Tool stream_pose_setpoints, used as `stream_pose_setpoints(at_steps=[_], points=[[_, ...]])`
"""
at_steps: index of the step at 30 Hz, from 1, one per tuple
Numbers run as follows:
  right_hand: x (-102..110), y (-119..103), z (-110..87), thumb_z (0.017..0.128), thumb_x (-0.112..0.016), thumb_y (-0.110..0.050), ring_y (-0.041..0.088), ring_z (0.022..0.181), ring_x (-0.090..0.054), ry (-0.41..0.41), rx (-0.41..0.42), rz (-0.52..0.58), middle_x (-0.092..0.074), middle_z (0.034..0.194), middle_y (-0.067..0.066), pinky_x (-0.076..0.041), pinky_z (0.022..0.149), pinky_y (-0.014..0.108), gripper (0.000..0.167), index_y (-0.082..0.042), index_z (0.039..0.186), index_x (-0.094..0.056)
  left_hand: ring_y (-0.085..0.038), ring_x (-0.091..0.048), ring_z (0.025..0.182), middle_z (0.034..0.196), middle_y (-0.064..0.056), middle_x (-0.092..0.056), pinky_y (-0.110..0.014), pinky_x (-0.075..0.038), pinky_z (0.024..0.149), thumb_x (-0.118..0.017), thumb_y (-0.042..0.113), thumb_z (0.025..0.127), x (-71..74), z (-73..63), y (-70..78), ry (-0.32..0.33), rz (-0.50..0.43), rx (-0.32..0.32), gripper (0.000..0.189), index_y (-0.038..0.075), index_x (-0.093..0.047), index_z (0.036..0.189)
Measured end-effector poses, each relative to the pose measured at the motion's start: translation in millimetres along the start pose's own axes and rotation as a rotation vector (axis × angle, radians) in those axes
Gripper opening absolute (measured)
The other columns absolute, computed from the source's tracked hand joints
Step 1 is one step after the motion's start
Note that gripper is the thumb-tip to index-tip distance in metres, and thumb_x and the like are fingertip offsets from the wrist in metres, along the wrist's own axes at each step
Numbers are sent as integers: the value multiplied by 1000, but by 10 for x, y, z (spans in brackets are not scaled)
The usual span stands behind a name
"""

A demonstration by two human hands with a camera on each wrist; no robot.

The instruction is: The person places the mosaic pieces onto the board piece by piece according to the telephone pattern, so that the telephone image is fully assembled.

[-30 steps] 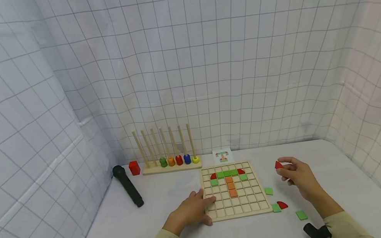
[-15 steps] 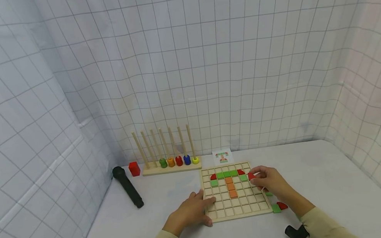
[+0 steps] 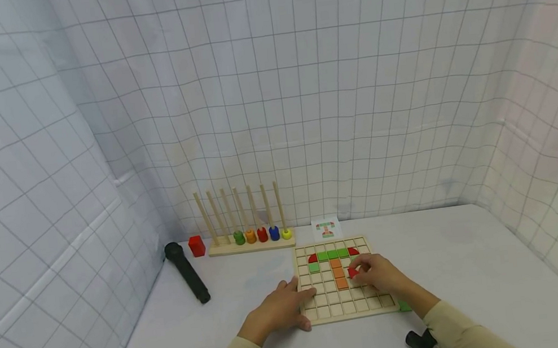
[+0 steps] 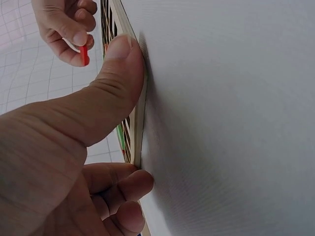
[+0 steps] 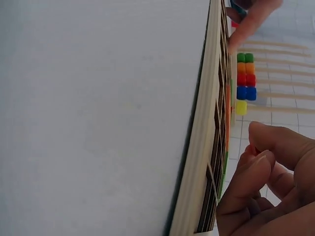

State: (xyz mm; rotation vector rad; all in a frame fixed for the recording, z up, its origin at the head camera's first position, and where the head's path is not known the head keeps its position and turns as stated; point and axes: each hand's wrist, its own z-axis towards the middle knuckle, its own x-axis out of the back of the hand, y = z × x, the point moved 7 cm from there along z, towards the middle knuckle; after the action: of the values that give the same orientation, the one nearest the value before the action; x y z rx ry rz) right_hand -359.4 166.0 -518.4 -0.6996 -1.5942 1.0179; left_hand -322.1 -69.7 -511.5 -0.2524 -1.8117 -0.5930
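My right hand (image 3: 378,274) pinches a red quarter-round tile (image 3: 353,273) between thumb and fingertips over the wooden grid board (image 3: 329,310). In the left wrist view the tile (image 4: 84,55) is seen edge-on, apart from the board. Along the board's left side rests my left hand (image 3: 280,310), thumb at the near corner and one finger reaching onto the grid. On the board lie a row of green square tiles (image 3: 333,254) with a red quarter-round (image 3: 353,251) at either end, and a column of orange tiles (image 3: 339,273). My right hand hides part of the board's right side.
A printed pattern card (image 3: 326,229) stands behind the board. To its left is a peg stand (image 3: 251,246) with coloured beads. Further left are a red block (image 3: 197,246) and a black microphone (image 3: 187,273). A green tile (image 3: 404,306) shows beside my right wrist.
My right hand has carried the red tile leftward from beyond the board to over its grid, covering the loose tiles at right. The left hand has stayed put.
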Motion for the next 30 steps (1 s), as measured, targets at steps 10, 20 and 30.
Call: stream_pose_setpoints(at_steps=[10,20,30], points=[[-102,-33,-33,86,-78,-7,15,62,-46,28,-17,-239,-52,70,2,-36,53,28,20,-13,103,-72,-36,-43,139,159,-20,-40,-50,-46,104,-84,48,74,2,4,-4,1,5,0,81,36,-54,148],[-118,-86,-36,83,-77,-3,14,61,-47,40,0,-244,-53,71,1,-36,53,28,21,-11,101,-70,-36,-43,139,159,-21,-40,-49,-46,105,-83,48,75,13,0,1,7,6,-9,80,34,-54,148],[271,-86,-187,91,-73,-12,18,69,-52,93,-30,-124,-60,88,5,-44,59,32,29,-4,119,-68,-36,-44,138,158,-21,-41,-49,-46,105,-84,47,75,13,-7,1,10,9,-17,79,33,-55,148]])
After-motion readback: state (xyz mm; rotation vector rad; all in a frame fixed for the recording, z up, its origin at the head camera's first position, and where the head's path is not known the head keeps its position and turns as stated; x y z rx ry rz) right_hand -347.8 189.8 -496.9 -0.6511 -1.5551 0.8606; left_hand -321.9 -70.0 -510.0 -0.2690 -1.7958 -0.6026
